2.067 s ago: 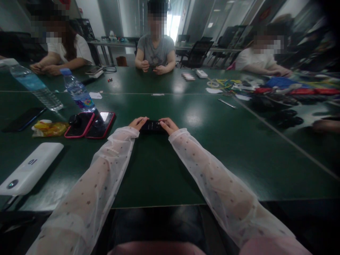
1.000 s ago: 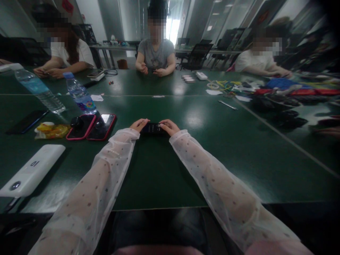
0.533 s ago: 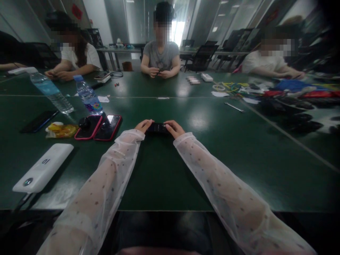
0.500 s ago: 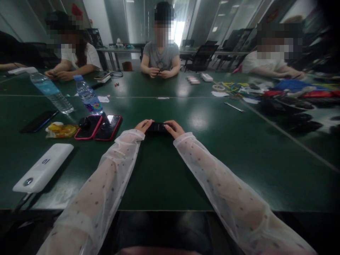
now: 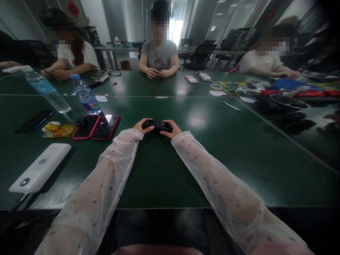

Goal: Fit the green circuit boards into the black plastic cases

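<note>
A small black handheld device (image 5: 156, 124) with faint light marks on its dark face lies crosswise between my hands, above the green table. My left hand (image 5: 142, 126) grips its left end, the thumb lying over the front. Around the right end my right hand (image 5: 171, 129) is closed, its thumb also on the near side. Sheer white dotted sleeves cover both forearms. Left of my left hand lie two phones, a red-edged phone (image 5: 106, 126) and a pink-edged phone (image 5: 86, 126) with a small round black object on it.
To the left are a white power bank (image 5: 39, 168) with a cable, a yellow snack packet (image 5: 58, 130), a dark phone (image 5: 35, 121) and two water bottles, one blue-capped (image 5: 85, 95). Cables (image 5: 228, 86) and a wrench (image 5: 231, 106) lie right. Several people sit across the table (image 5: 164, 170).
Both thumbs have moved from the device's top edge and corners down onto its front and near side. The device's face shows more now. The view has shifted slightly.
</note>
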Demonstrator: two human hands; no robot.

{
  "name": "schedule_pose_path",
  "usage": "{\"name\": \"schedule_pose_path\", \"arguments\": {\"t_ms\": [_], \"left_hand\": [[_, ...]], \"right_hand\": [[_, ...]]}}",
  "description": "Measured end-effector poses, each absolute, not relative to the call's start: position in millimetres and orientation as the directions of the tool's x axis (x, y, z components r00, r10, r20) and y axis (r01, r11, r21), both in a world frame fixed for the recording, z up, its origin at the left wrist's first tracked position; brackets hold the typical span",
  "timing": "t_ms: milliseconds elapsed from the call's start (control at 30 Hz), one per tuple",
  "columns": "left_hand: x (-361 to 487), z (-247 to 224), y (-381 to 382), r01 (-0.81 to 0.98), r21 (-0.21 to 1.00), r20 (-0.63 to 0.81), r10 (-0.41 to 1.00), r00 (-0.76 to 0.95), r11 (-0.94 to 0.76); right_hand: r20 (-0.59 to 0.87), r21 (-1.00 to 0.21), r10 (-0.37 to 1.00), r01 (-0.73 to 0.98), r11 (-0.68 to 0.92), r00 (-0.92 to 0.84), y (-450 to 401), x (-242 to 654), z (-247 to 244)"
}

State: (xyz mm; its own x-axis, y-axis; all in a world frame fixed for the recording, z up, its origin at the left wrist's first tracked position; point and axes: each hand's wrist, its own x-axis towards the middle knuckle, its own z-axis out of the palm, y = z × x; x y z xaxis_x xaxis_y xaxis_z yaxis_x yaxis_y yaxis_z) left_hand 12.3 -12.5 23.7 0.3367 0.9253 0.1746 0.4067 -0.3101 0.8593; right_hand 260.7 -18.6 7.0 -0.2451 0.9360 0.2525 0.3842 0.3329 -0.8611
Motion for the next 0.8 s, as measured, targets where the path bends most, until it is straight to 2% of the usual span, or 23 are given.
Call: {"name": "schedule_pose_path", "arguments": {"t_ms": [67,167,233,300,400,500,600,700,800], "left_hand": [[11.1,18.7,-9.2,0.393,0.866,0.166,0.919,0.357,-0.309],[9.9,10.7,-3.3,0.319,0.903,0.159,0.915,0.37,-0.286],[9.3,7.4,-0.7,0.32,0.902,0.162,0.915,0.37,-0.29],[8.6,6.8,0.2,0.346,0.889,0.158,0.911,0.382,-0.299],[7.2,8.8,-0.8,0.381,0.87,0.158,0.908,0.388,-0.314],[6.2,9.9,-1.5,0.418,0.855,0.151,0.917,0.369,-0.308],[6.2,10.0,-1.4,0.437,0.855,0.127,0.928,0.349,-0.281],[7.4,12.5,-2.9,0.431,0.858,0.125,0.927,0.353,-0.28],[9.4,18.7,-7.1,0.415,0.864,0.128,0.921,0.368,-0.285]], "right_hand": [[0.265,-0.888,0.938,0.323,0.329,-0.225,-18.5,259.3,10.5],[0.286,-0.942,0.945,0.135,0.307,-0.158,-12.9,263.8,18.6],[0.282,-0.958,0.959,0.046,0.283,-0.043,-4.6,274.3,23.4],[0.285,-0.958,0.953,0.046,0.282,0.099,5.5,289.7,25.2],[0.353,-0.933,0.896,0.171,0.316,0.27,18.0,312.9,20.2],[0.342,-0.901,0.889,0.375,0.218,0.304,21.0,325.1,11.7],[0.331,-0.804,0.905,0.582,0.123,0.266,16.3,326.8,7.0],[0.302,-0.721,0.938,0.685,0.109,0.169,11.5,325.9,6.3],[0.412,-0.655,0.899,0.734,0.178,0.15,6.6,319.5,14.8]]}}
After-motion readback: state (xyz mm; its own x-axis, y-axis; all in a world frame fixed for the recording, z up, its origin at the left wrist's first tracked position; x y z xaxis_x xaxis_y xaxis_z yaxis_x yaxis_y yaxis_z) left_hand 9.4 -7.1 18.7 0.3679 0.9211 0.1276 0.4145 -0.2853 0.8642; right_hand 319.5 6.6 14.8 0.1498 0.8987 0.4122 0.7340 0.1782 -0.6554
